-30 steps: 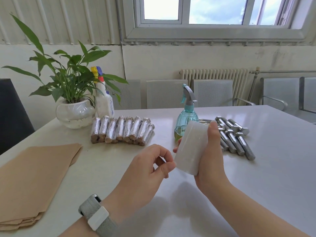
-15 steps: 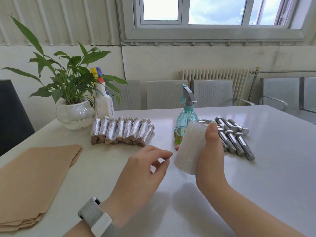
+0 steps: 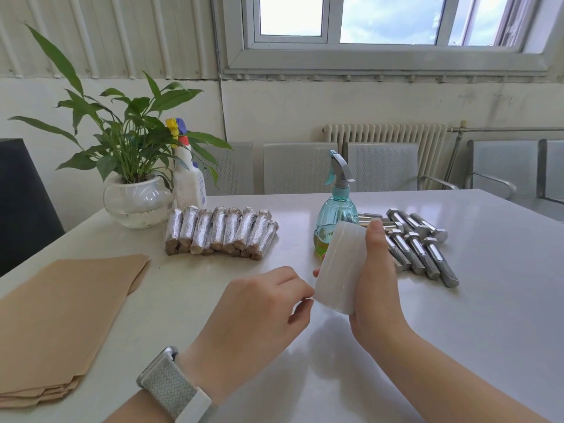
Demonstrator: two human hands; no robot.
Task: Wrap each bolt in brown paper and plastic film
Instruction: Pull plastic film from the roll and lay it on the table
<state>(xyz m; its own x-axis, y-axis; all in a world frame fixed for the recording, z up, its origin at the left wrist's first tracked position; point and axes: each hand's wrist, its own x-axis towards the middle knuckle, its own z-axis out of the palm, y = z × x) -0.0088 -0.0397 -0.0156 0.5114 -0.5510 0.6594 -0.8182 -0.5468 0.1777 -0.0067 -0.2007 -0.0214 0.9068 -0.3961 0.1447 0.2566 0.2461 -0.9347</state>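
My right hand [image 3: 377, 288] grips the film roll [image 3: 338, 268]; left hand [image 3: 262, 309] pinches at its edge, apparently seeking the free end; next, peel it loose

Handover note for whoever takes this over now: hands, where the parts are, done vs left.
Right hand: holds the film roll above the table.
Left hand: fingertips at the roll's lower edge, seemingly picking at the film end; grip unclear.
Done: wrapped bolts in a row near the plant.
Left: bare bolts piled far right, behind the roll.
Brown paper stack near left; no bolt in hand.
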